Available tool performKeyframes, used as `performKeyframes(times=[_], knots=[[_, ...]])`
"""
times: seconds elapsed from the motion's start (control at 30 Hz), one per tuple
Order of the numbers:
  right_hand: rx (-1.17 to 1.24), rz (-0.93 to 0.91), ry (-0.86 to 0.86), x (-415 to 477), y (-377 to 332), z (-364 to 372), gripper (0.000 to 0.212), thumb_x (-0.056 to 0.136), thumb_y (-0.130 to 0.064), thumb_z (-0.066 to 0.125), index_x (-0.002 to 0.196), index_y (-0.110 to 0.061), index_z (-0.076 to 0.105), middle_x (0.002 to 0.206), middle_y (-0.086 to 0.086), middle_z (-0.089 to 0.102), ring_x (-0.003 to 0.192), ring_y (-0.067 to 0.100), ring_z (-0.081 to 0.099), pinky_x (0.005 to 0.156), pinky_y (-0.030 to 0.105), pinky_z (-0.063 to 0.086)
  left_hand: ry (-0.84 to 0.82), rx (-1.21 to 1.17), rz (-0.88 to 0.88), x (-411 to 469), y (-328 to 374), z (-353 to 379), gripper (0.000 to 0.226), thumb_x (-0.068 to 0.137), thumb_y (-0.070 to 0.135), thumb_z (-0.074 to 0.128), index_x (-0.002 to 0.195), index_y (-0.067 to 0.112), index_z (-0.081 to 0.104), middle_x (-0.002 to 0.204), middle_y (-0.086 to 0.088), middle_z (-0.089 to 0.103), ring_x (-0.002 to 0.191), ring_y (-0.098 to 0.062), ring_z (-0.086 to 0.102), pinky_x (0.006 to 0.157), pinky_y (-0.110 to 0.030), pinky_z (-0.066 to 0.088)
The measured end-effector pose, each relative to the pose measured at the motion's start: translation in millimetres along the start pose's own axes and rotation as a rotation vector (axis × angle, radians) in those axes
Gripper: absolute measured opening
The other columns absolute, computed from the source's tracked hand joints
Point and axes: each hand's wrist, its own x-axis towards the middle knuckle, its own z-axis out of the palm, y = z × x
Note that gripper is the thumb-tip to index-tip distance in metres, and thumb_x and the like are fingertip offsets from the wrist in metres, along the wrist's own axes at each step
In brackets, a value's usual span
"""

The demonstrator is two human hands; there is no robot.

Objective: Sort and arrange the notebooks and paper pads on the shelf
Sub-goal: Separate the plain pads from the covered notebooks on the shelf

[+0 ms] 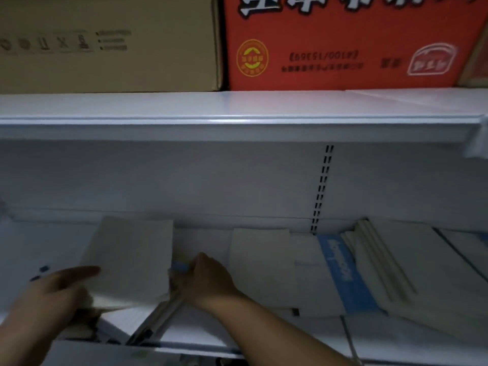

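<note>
A pale grey paper pad (pixel 132 262) lies tilted over the left part of the white shelf (pixel 200 339). My left hand (pixel 60 291) grips its near left corner, fingers over the cover. My right hand (pixel 208 278) is closed on a thin pad edge with a blue tip (pixel 179 266) just right of that pad. A second pale pad (pixel 261 262) lies flat to the right. Beyond it lies a pad with a blue band (pixel 343 273), and several white pads (pixel 412 273) lean stacked at the far right.
An upper white shelf (pixel 237 109) hangs above, carrying a brown carton (pixel 111 43) and a red carton (pixel 343 43). A slotted upright (pixel 320 188) runs down the back panel. A thin divider rail (pixel 158 318) lies on the lower shelf near the front.
</note>
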Motion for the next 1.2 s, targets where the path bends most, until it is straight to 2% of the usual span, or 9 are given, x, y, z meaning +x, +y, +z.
performKeyframes(times=[0.07, 0.2, 0.33, 0.53, 0.67, 0.77, 0.87, 1.07, 1.2], knots=[[0.106, 0.047, -0.032, -1.2, 3.9, 3.8, 0.052, 0.079, -0.054, 0.056, 0.106, -0.009, 0.052, 0.116, 0.016, 0.060, 0.106, 0.030, 0.056, 0.076, 0.032, 0.042, 0.026, -0.044, 0.000, 0.3, 10.4, 8.2, 0.033, 0.086, -0.002, 0.050, 0.090, 0.028, 0.063, 0.113, -0.018, 0.061, 0.081, -0.031, 0.063, 0.042, -0.027, 0.056], [0.177, 0.028, -0.008, -6.0, 15.7, 4.0, 0.034, 0.083, -0.036, 0.057, 0.109, -0.015, 0.052, 0.118, 0.013, 0.061, 0.108, 0.028, 0.057, 0.074, 0.026, 0.036, -0.034, -0.277, -0.040, -11.2, 28.7, 25.5, 0.031, 0.089, -0.004, 0.039, 0.105, 0.016, 0.056, 0.110, -0.020, 0.055, 0.046, -0.012, 0.067, 0.039, -0.022, 0.054], [0.150, -0.007, 0.070, -4.7, 8.6, 6.2, 0.028, 0.083, -0.036, 0.053, 0.104, -0.018, 0.054, 0.113, 0.010, 0.065, 0.105, 0.026, 0.059, 0.072, 0.027, 0.039, 0.135, -0.359, -0.097, -34.0, 38.8, 30.7, 0.045, 0.084, -0.010, 0.033, 0.113, 0.010, 0.060, 0.122, -0.019, 0.047, 0.057, -0.036, 0.061, 0.034, -0.021, 0.051], [0.031, -0.034, 0.087, 5.5, 0.6, 11.3, 0.030, 0.076, -0.048, 0.064, 0.083, -0.022, 0.050, 0.088, 0.002, 0.061, 0.089, 0.022, 0.062, 0.062, 0.026, 0.035, 0.167, -0.317, -0.081, -67.2, 43.0, 18.5, 0.045, 0.084, -0.013, 0.034, 0.117, 0.002, 0.060, 0.094, -0.010, 0.055, 0.079, -0.042, 0.062, 0.044, -0.022, 0.054], [-0.035, 0.019, 0.025, 6.4, 0.8, 8.4, 0.037, 0.074, -0.050, 0.063, 0.083, -0.015, 0.057, 0.079, 0.005, 0.064, 0.075, 0.021, 0.062, 0.051, 0.026, 0.037, 0.152, -0.264, -0.026, -70.3, 37.7, 18.2, 0.045, 0.084, -0.010, 0.039, 0.120, 0.007, 0.060, 0.108, -0.014, 0.057, 0.069, -0.035, 0.063, 0.052, -0.027, 0.057], [0.059, 0.050, -0.042, -2.5, -2.3, -8.4, 0.017, 0.082, -0.030, 0.058, 0.078, -0.016, 0.049, 0.070, 0.011, 0.067, 0.057, 0.020, 0.066, 0.053, 0.028, 0.049, 0.123, -0.189, 0.059, -76.6, 39.4, 20.8, 0.040, 0.083, -0.005, 0.050, 0.117, 0.012, 0.063, 0.089, 0.005, 0.062, 0.072, -0.033, 0.066, 0.072, -0.039, 0.058], [0.341, 0.100, -0.080, -28.2, 2.1, -38.9, 0.019, 0.090, -0.009, 0.048, 0.078, -0.024, 0.044, 0.070, 0.014, 0.063, 0.043, 0.014, 0.063, 0.042, 0.022, 0.045, 0.044, -0.239, 0.078, -76.6, 46.6, 31.7, 0.034, 0.085, -0.004, 0.053, 0.105, 0.021, 0.066, 0.088, 0.003, 0.066, 0.065, -0.035, 0.067, 0.064, -0.038, 0.054], [0.590, 0.267, 0.346, -82.2, 72.1, -107.4, 0.020, 0.093, -0.007, 0.047, 0.083, -0.025, 0.043, 0.077, 0.015, 0.060, 0.041, 0.017, 0.063, 0.045, 0.028, 0.051, -0.197, -0.391, 0.175, -66.4, 71.2, 122.2, 0.032, 0.085, -0.007, 0.055, 0.093, 0.022, 0.067, 0.104, -0.011, 0.064, 0.080, -0.020, 0.062, 0.049, -0.016, 0.055], [0.491, 0.341, 0.654, -119.2, 123.5, -144.9, 0.012, 0.090, 0.000, 0.051, 0.091, -0.011, 0.048, 0.073, 0.012, 0.058, 0.033, 0.013, 0.059, 0.034, 0.023, 0.049, -0.358, -0.339, 0.164, -55.0, 70.8, 193.9, 0.032, 0.086, -0.009, 0.052, 0.098, 0.018, 0.063, 0.116, -0.017, 0.060, 0.084, -0.024, 0.061, 0.058, -0.024, 0.058]])
